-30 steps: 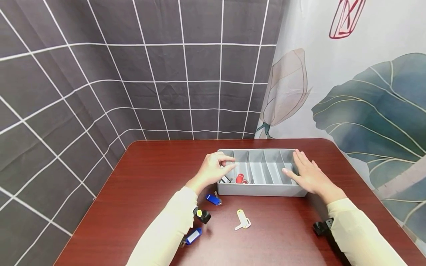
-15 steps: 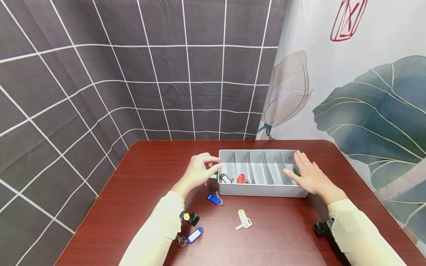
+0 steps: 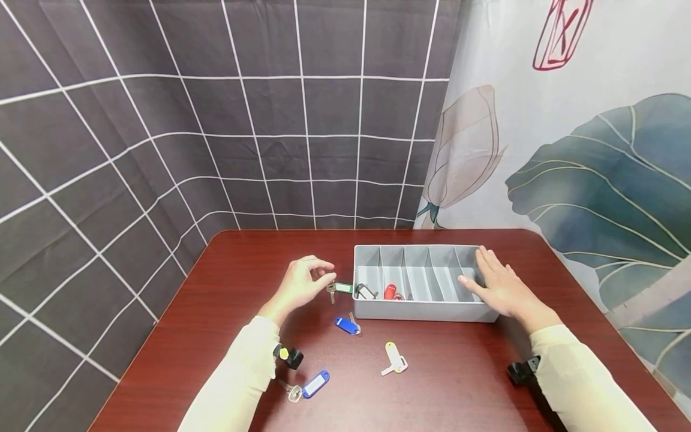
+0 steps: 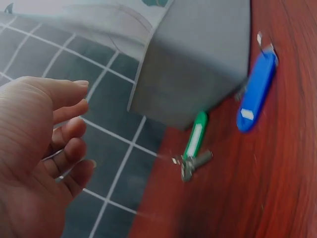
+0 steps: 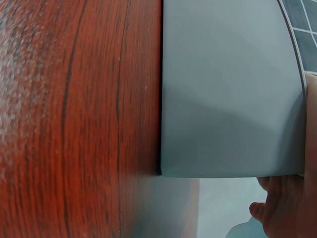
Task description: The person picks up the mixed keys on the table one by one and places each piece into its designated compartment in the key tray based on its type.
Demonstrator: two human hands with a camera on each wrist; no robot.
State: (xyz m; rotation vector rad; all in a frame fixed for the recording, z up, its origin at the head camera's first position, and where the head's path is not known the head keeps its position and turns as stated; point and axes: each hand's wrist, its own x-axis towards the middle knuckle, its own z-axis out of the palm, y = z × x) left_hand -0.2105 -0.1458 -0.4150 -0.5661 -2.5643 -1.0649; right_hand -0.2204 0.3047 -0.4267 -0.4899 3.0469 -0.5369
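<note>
The left hand (image 3: 302, 281) is held above the red-brown wooden surface (image 3: 459, 378), its fingers loosely bent and parted from the thumb. Near its fingertips, an oblong green plastic key tag (image 3: 343, 288) with a metal key is laid just beside the left end of a grey plastic compartment tray (image 3: 426, 311). In the tray, a black-rimmed tag (image 3: 365, 291) is contained in the leftmost compartment, a red tag (image 3: 390, 291) in the next. The right hand (image 3: 499, 285) is rested on the tray's right end, fingers straight, thumb spread.

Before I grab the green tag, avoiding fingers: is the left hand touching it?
Apart: left wrist view shows a gap between left hand and green tag.
</note>
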